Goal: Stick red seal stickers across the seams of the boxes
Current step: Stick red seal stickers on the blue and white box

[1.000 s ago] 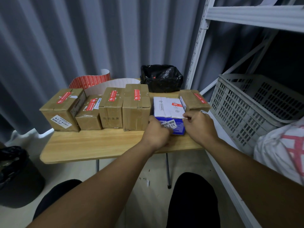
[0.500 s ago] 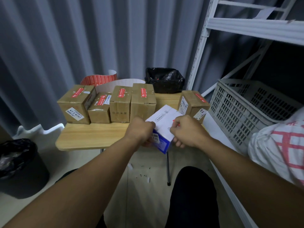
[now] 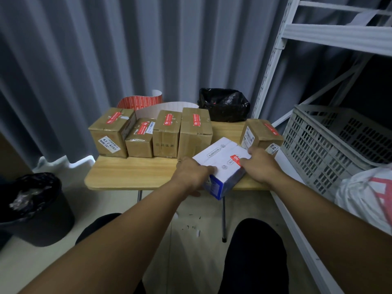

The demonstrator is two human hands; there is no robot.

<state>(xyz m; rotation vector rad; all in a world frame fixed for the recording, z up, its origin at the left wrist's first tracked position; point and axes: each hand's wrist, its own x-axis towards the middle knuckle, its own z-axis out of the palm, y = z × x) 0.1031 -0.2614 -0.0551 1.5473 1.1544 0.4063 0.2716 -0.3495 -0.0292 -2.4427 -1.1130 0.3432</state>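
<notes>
Far left of white box [image 3: 218,158]: black bin [image 3: 36,211], bag-lined, pale scraps inside. White box tilted over worktop [image 3: 131,172] front edge, long axis near-left to far-right, red seal sticker [image 3: 235,158] on top. Gripped by left hand [image 3: 191,177], fingers [image 3: 212,169] curled round near-left corner, and right hand [image 3: 262,166], fingers [image 3: 253,150] curled over right edge at sticker. Grey crate [image 3: 339,136] right of box.

The front left strip of the counter [image 3: 131,172] lies bare, open from the near edge up to a row of four brown boxes [image 3: 165,139] standing close side by side and walling off the back. Right of the row, a bare gap runs back to a black bag [image 3: 224,105]. A fifth box [image 3: 263,134] bounds the gap on the right. The tilted white box [image 3: 220,160], gripped by the left hand [image 3: 191,174] and right hand [image 3: 261,164], fills the front right corner. A crate [image 3: 328,141] and shelf post [image 3: 269,71] close the right side.
</notes>
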